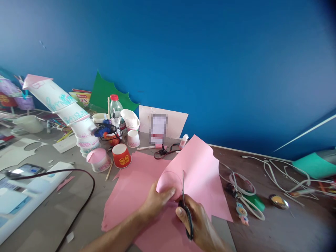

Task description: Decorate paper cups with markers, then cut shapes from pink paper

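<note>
My left hand pinches the curved edge of a pink paper sheet, lifting it off the table. My right hand grips black-handled scissors, whose blades point up into the sheet beside a rounded cut. More pink paper lies flat underneath on the grey table.
Stacked white paper cups, a red cup, a pink-topped cup, a water bottle and a glue gun stand at the back left. A black cable crosses the left. White cables and keys lie right.
</note>
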A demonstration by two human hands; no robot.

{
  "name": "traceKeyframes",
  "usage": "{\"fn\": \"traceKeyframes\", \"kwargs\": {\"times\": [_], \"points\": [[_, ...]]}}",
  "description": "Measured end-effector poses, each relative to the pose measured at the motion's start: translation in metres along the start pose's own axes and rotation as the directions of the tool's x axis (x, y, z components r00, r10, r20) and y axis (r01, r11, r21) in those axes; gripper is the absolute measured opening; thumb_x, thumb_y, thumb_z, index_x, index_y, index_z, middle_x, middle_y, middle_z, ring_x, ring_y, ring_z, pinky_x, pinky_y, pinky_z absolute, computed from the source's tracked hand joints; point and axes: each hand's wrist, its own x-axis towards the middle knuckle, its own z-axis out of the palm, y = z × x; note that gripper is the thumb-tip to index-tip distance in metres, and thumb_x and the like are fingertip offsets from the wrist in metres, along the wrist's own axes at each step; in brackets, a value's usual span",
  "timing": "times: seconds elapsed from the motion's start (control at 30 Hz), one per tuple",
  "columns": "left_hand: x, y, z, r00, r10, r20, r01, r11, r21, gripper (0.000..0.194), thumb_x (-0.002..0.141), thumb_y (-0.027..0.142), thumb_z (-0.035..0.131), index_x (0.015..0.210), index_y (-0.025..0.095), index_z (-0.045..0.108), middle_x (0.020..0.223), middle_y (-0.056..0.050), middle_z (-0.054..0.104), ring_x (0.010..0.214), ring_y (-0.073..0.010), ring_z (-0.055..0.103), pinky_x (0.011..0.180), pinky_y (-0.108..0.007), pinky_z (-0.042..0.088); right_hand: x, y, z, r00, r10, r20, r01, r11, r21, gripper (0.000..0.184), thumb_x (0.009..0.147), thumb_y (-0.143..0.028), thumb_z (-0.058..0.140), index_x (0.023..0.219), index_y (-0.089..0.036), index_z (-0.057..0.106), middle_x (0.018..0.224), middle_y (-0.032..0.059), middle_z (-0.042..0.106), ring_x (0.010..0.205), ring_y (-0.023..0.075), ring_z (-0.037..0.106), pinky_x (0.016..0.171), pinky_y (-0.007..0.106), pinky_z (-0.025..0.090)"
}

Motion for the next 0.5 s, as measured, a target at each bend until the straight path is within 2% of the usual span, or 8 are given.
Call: {"fn": "traceKeyframes", "kwargs": {"times": [0.17,0.33,0.5], "points": [[0.0029,-0.0069,-0.0036,1.0,-0.009,0.014,0.009,1.0,-0.026,0.032,0.063,0.037,0.08,0.072,0.015,0.058,0.064,0.0,0.055,0.066,-0.0164,0.056,0.064,-0.031,0.05,0.0001,0.0037,0.002,1.0,-0.009,-0.021,0.009,1.0,-0.023,0.046,0.093,-0.064,0.047,0.088,-0.019,0.055,0.064,-0.0048,0.044,0.056,0.0113,0.035,0.05,0.024,0.027],[0.0008,-0.0033,-0.0025,0.999,0.013,0.047,-0.012,1.0,-0.006,0.028,0.066,0.034,0.076,0.069,0.017,0.054,0.065,0.002,0.05,0.064,-0.0139,0.051,0.062,-0.029,0.046,-0.0005,0.006,0.0019,1.0,-0.006,-0.023,0.005,0.999,-0.045,0.045,0.091,-0.064,0.05,0.091,-0.02,0.058,0.062,-0.0045,0.046,0.055,0.0121,0.038,0.049,0.023,0.03],[0.0011,-0.0019,-0.0023,1.0,0.002,-0.019,-0.001,0.999,0.053,0.031,0.063,0.037,0.078,0.066,0.017,0.054,0.062,0.002,0.049,0.062,-0.0144,0.049,0.062,-0.031,0.045,-0.0004,0.0042,0.0011,1.0,0.017,-0.018,-0.018,0.999,-0.038,0.044,0.089,-0.064,0.054,0.089,-0.021,0.057,0.061,-0.0052,0.043,0.055,0.0123,0.035,0.049,0.024,0.029]]}}
